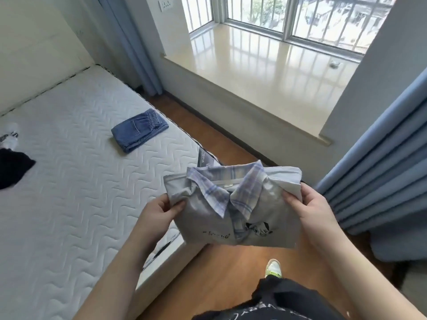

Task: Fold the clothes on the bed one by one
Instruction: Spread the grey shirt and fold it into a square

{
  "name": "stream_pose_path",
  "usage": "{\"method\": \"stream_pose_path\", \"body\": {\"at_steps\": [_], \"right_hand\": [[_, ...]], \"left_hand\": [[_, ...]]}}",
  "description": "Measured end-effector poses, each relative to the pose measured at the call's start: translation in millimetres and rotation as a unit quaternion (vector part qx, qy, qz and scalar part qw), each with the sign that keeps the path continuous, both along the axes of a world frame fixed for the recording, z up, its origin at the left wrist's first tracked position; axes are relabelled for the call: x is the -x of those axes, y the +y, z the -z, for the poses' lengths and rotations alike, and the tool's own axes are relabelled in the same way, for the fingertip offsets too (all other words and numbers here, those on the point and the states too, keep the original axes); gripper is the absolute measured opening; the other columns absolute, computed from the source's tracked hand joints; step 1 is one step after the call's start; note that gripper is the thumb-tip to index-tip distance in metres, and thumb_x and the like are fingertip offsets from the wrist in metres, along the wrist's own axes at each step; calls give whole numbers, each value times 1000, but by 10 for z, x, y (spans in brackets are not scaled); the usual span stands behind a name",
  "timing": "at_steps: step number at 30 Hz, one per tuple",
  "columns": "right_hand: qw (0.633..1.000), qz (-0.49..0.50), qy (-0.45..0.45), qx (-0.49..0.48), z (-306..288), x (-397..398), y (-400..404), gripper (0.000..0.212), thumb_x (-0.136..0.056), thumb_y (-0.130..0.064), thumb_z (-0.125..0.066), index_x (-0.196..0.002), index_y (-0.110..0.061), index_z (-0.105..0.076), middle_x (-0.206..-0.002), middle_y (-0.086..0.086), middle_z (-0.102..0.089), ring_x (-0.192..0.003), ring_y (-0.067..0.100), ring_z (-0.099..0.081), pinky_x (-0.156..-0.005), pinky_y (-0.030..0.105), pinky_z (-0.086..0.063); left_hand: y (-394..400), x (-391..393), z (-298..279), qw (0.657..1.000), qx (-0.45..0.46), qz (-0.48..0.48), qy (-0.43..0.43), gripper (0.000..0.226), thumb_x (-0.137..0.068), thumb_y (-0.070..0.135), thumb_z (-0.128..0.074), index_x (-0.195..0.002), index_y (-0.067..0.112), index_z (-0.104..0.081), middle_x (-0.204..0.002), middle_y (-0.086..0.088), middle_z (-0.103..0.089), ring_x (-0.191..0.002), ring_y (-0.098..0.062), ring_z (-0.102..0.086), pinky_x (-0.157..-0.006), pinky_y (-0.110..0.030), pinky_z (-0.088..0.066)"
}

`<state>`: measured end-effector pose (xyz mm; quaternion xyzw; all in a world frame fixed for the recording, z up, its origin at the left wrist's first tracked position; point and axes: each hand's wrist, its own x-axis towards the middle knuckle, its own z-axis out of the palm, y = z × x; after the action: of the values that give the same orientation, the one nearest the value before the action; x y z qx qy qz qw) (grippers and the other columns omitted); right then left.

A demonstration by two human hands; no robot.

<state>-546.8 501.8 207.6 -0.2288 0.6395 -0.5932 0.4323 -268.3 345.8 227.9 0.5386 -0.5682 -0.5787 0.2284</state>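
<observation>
A folded grey shirt (212, 218) with a plaid blue-and-white collar and a small black print hangs in the air above the floor, just off the bed's corner. My left hand (159, 212) grips its left edge, thumb on top. My right hand (305, 209) grips its right edge the same way. On the white quilted mattress (69, 181) lies a folded pair of blue denim shorts (139, 129) near the right edge. A black garment (11, 167) and a white garment with black lettering (10, 135) lie unfolded at the far left.
A wide stone window sill (265, 72) runs behind the bed, with a small metal object (335, 64) on it. Blue curtains (381, 176) hang at the right. Wooden floor (242, 269) lies between bed and sill; my shoe (273, 267) stands on it.
</observation>
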Motion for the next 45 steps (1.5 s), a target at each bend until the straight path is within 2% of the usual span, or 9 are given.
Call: {"method": "stream_pose_path", "body": {"at_steps": [5,9,11,15,21,24,29,39,45], "right_hand": [[996,-89,2,-8,-18,561,-514,22,-95,-7,-59,-114,-16,-68,-101,0,-76,-89,10,-70,-71,21,-55],[986,-161,40,-18,68,690,-1000,19,-95,-11,-61,-111,-20,-69,-102,0,-75,-92,14,-69,-81,31,-56],[982,-177,64,-25,109,691,-1210,18,-96,-13,-61,-106,-24,-70,-99,-4,-75,-88,10,-68,-77,26,-55],[970,-225,84,-43,198,681,-1578,16,-96,-18,-60,-108,-23,-70,-97,-9,-75,-86,6,-69,-66,14,-52],[956,-267,106,-59,449,669,-2041,15,-96,-18,-62,-109,-22,-69,-97,-11,-74,-83,-2,-66,-65,9,-48],[949,-284,116,-79,628,609,-2284,13,-96,-20,-61,-107,-23,-68,-98,-9,-74,-86,2,-67,-66,12,-49],[939,-301,123,-112,888,500,-2723,12,-95,-24,-62,-106,-25,-68,-97,-9,-74,-89,7,-68,-68,18,-50],[929,-322,86,-162,1313,413,-3490,16,-94,-17,-64,-106,-26,-67,-99,-7,-75,-91,8,-70,-76,23,-52],[913,-350,52,-202,1675,480,-3891,16,-94,-12,-64,-106,-22,-68,-99,-5,-76,-96,17,-70,-85,34,-55]], "left_hand": [[-80,250,86,995,13,-98,4,19,-95,11,-61,-102,27,-69,-98,8,-75,-96,-5,-67,-82,-20,-48],[-102,299,209,985,0,-171,12,18,-93,9,-63,-100,24,-70,-98,4,-75,-97,-12,-66,-90,-28,-50],[-159,293,268,982,-9,-188,4,18,-93,8,-62,-100,22,-69,-98,2,-74,-96,-15,-66,-92,-30,-51],[-255,257,407,975,-16,-221,22,20,-94,4,-60,-99,21,-68,-93,6,-73,-87,-8,-66,-82,-21,-53],[-460,211,636,968,-41,-247,18,18,-94,1,-59,-105,13,-65,-92,1,-70,-79,-7,-65,-65,-12,-52],[-643,159,765,971,-46,-235,-17,16,-93,3,-62,-100,16,-66,-85,3,-69,-71,-2,-64,-65,-13,-50],[-1020,-27,1063,969,-74,-234,-17,18,-91,7,-65,-101,22,-69,-100,-2,-74,-96,-19,-68,-91,-32,-52],[-1749,-159,1507,961,-134,-238,-43,20,-89,3,-66,-107,14,-68,-98,-1,-72,-90,-15,-65,-82,-22,-50],[-2046,-171,1663,956,-179,-217,-82,21,-88,4,-69,-105,15,-71,-100,-1,-75,-99,-20,-68,-94,-36,-52]]}}
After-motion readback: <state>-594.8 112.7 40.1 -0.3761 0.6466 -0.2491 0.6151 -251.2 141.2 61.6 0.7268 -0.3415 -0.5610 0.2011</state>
